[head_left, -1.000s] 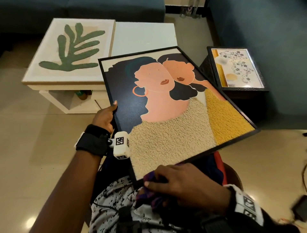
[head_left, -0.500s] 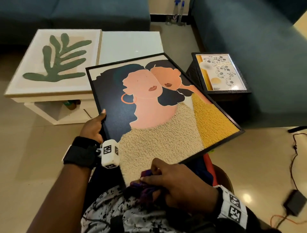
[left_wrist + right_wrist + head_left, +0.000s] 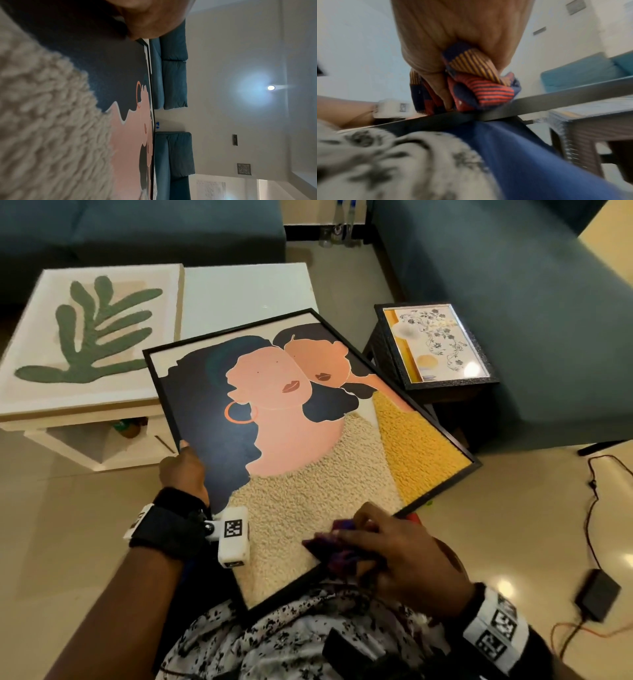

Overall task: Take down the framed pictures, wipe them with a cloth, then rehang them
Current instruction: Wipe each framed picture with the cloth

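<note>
A large black-framed picture of two faces (image 3: 294, 446) lies tilted across my lap. My left hand (image 3: 183, 470) grips its left edge, thumb on the frame; in the left wrist view the picture (image 3: 96, 121) fills the left half below my thumb (image 3: 145, 20). My right hand (image 3: 394, 546) holds a bunched striped cloth (image 3: 329, 546) and presses it on the picture's near edge. The right wrist view shows the cloth (image 3: 481, 89) clenched in my fingers against the black frame (image 3: 488, 113).
A white-framed leaf picture (image 3: 89, 337) lies on a white coffee table (image 3: 246, 292). A small floral picture (image 3: 435, 344) rests on a dark stool (image 3: 445, 395) beside a blue sofa (image 3: 531, 320). A black adapter (image 3: 597, 594) with cables lies on the floor at right.
My right hand with the cloth has slid from my lap up onto the picture's lower edge. The left hand keeps its hold on the frame; my view has shifted.
</note>
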